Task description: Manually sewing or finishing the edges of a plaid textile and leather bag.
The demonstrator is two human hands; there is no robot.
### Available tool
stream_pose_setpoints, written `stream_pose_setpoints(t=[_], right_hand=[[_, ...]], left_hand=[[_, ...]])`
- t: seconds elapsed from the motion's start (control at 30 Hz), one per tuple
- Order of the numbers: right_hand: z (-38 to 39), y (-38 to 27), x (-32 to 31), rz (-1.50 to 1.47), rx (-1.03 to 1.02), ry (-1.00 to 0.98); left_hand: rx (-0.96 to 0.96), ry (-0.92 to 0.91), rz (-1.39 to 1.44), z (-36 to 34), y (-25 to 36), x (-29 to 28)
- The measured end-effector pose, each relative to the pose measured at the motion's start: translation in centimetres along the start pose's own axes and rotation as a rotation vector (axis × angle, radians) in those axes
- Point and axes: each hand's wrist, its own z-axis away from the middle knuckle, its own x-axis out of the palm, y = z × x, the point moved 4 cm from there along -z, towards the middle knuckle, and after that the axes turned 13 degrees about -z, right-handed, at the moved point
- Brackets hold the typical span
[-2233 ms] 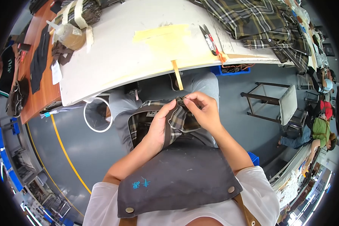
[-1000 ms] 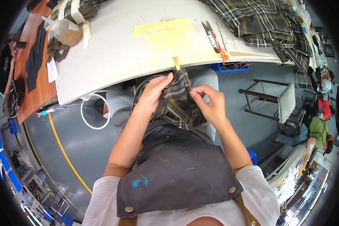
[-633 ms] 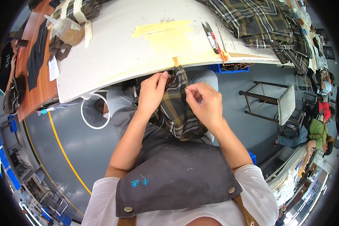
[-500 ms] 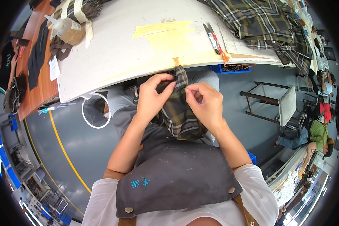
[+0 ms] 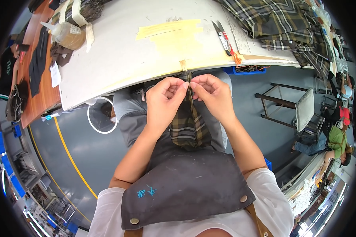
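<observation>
A strip of dark plaid fabric [image 5: 188,122] hangs from the table's near edge down over my lap. My left hand [image 5: 166,98] pinches its upper part between thumb and forefinger. Close beside it, my right hand [image 5: 211,94] pinches the same fabric, and the two thumbs almost meet. The fabric's top end lies at the table edge, near a patch of yellow tape [image 5: 182,68]. Whatever fine thread or seam sits between the fingertips is too small to make out.
On the white table [image 5: 118,47] lie thread snips [image 5: 223,37] with an orange tassel. Plaid fabric [image 5: 281,23] is heaped at the far right, and a squeeze bottle [image 5: 67,34] stands at the far left. A white-rimmed bin [image 5: 102,114] and a stool [image 5: 304,110] stand below.
My right hand has moved up and left, closing in on my left hand at the fabric's top. The fabric's upper end has come down slightly and now hangs narrower.
</observation>
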Motion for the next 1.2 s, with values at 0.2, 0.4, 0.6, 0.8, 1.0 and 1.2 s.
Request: stream_pose_setpoints(t=[0.2,0.4,0.6,0.8,1.0,1.2], right_hand=[[-0.4,0.5,0.0,-0.015,0.05,-0.042],[-0.7,0.7,0.0,-0.059,0.04,-0.028],[-0.8,0.5,-0.1,-0.014,0.065,-0.07],[-0.9,0.9,-0.2,0.006,0.034,-0.064],[-0.7,-0.6,0.1,0.212,-0.117,-0.066],[-1.3,-0.6,-0.2,0.151,-0.024,-0.122]], left_hand=[[-0.129,-0.121,0.007,-0.8,-0.3,-0.1],[-0.216,-0.19,0.145,-1.1,-0.4,-0.3],[-0.206,-0.189,0.151,-1.0,-0.5,-0.2],[-0.187,-0.174,0.124,-0.9,-0.4,-0.1],[-0.097,-0.127,0.044,-0.7,-0.1,-0.1],[-0.094,-0.111,0.016,-0.7,0.0,-0.1]])
